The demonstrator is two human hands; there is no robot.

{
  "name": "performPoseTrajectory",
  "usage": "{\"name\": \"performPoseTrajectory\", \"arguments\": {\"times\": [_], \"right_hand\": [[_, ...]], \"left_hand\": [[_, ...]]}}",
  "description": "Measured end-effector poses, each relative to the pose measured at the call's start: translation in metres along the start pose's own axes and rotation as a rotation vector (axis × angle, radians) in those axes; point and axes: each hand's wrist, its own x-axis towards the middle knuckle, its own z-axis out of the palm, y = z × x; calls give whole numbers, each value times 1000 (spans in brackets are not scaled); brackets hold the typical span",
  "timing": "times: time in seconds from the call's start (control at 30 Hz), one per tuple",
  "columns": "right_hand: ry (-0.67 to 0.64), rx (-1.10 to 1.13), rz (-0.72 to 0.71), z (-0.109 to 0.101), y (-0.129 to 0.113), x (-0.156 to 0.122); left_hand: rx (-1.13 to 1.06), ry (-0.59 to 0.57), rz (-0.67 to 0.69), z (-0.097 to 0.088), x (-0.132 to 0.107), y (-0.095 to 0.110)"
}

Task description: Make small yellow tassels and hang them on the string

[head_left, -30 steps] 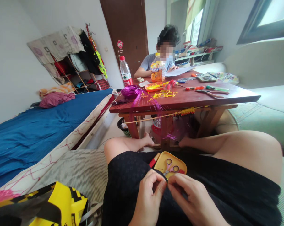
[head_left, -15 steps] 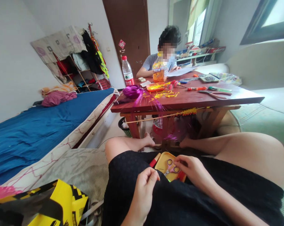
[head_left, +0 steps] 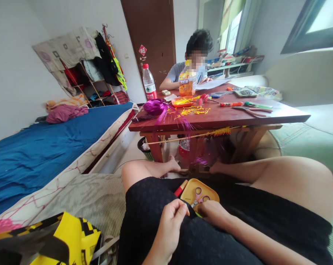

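Note:
A yellow tray (head_left: 214, 192) rests on my lap, with pink-handled scissors (head_left: 198, 192) lying in it. My right hand (head_left: 214, 212) reaches over the tray's near right side, its fingers bent down by a small yellow-green item (head_left: 199, 215); whether they grip anything is hidden. Closer to me and to the left, my left hand (head_left: 172, 218) is closed in a pinch, thumb against forefinger. Whatever lies between those fingertips is too small to make out. A red stick with a pale tan end (head_left: 181, 188) leans at the tray's left side.
Ahead stands a red-brown table (head_left: 224, 115) holding purple strands (head_left: 157, 106), yellow pieces, pliers (head_left: 252, 110) and bottles. A thin stick with yellow bits (head_left: 180, 138) lies along its front edge. Across it a person (head_left: 174, 75) sits with paper. A yellow-black bag (head_left: 69, 239) lies left.
My right hand has dropped and moved slightly left, from above the scissors' handles to the tray's near side. My left hand stays pinched, shifted very slightly.

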Motion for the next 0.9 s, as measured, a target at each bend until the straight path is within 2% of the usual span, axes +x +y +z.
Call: {"name": "performPoseTrajectory", "arguments": {"times": [0.13,0.27,0.37,0.5,0.57,0.73,0.8,0.9], "right_hand": [[-20,-40,40,4,-10,7],[68,-33,111,-1,-11,5],[179,-18,133,-18,-7,-11],[324,7,88,-47,-6,-48],[423,66,32,-56,-12,-68],[943,276,-197,-52,-33,-98],[1012,243,-209,-50,-37,-101],[1037,209,-215,-50,-37,-101]], "left_hand": [[-15,-2,-1,1,0,-2],[-20,28,5,-3,0,-3],[-59,45,-7,-5,1,-4],[-123,66,-21,-5,1,-4],[-154,67,-22,-4,1,-3],[-317,-10,-55,-2,-2,-1],[-353,-28,-64,-1,-3,-1],[-367,-38,-67,-1,-4,0]]}}
